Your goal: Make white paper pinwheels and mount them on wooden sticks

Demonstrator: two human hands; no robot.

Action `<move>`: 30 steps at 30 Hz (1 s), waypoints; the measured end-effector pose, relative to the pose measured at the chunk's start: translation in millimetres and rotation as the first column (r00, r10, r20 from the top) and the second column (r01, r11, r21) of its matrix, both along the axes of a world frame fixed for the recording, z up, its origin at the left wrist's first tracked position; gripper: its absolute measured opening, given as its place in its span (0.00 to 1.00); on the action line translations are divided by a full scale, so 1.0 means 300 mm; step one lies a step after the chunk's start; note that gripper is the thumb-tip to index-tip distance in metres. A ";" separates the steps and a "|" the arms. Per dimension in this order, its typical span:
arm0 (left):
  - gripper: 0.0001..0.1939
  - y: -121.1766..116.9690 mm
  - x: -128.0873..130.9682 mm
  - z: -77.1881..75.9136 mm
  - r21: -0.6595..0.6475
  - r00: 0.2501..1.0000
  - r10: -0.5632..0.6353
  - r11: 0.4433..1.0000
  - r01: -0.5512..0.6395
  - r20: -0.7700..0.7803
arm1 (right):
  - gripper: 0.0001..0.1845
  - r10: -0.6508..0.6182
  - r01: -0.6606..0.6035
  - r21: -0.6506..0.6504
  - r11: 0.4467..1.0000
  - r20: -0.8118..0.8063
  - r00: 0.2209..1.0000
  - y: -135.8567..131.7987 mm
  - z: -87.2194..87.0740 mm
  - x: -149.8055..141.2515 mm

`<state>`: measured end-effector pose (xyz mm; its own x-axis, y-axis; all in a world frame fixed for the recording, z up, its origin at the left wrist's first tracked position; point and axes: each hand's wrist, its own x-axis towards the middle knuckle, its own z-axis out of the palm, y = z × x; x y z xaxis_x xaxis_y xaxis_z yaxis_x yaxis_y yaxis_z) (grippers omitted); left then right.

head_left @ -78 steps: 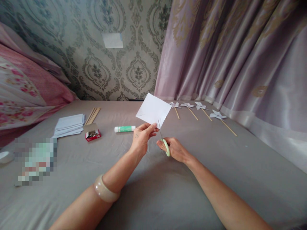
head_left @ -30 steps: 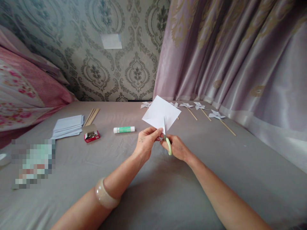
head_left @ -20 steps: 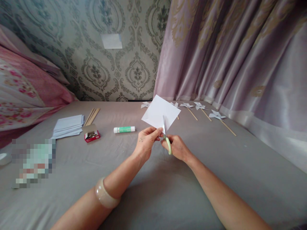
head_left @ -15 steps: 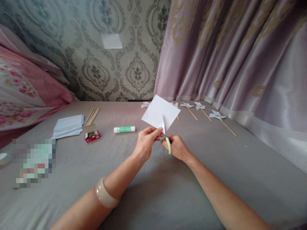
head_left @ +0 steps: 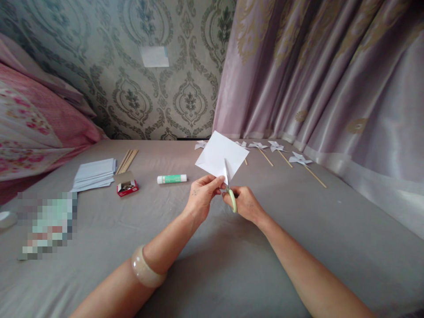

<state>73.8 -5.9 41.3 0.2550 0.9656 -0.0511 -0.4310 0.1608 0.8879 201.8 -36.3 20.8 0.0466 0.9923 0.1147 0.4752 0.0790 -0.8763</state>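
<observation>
A white square sheet of paper (head_left: 217,152) is held up corner-first above the cloth-covered surface. My left hand (head_left: 203,192) pinches its lower corner between thumb and fingers. My right hand (head_left: 245,203) is closed round the green handles of a pair of scissors (head_left: 233,201). One metal blade lies over the paper's face, pointing up toward the middle of the sheet, close to my left thumb. The other blade is hidden behind the paper. A pale bangle (head_left: 145,269) circles my left forearm.
Several paper pinwheels on sticks (head_left: 300,159) lie along the back right. A glue stick (head_left: 172,179), a small red box (head_left: 127,187) of metal bits, loose wooden sticks (head_left: 127,161) and a paper stack (head_left: 94,173) lie to the left. Curtains (head_left: 285,66) hang behind at right.
</observation>
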 end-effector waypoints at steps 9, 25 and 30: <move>0.11 0.004 -0.003 0.002 -0.028 0.999 -0.032 0.999 0.034 0.044 | 0.13 0.009 -0.009 0.017 1.000 -0.023 1.000 0.001 -0.006 0.000; 0.11 -0.001 -0.007 0.002 -0.037 0.995 -0.062 0.997 0.065 0.082 | 0.13 0.042 -0.043 -0.027 0.999 -0.051 0.998 0.000 0.002 -0.004; 0.12 0.027 -0.024 0.012 0.063 0.999 0.047 0.997 -0.047 0.007 | 0.11 0.177 -0.177 -0.077 0.981 -0.007 0.984 -0.004 0.010 0.001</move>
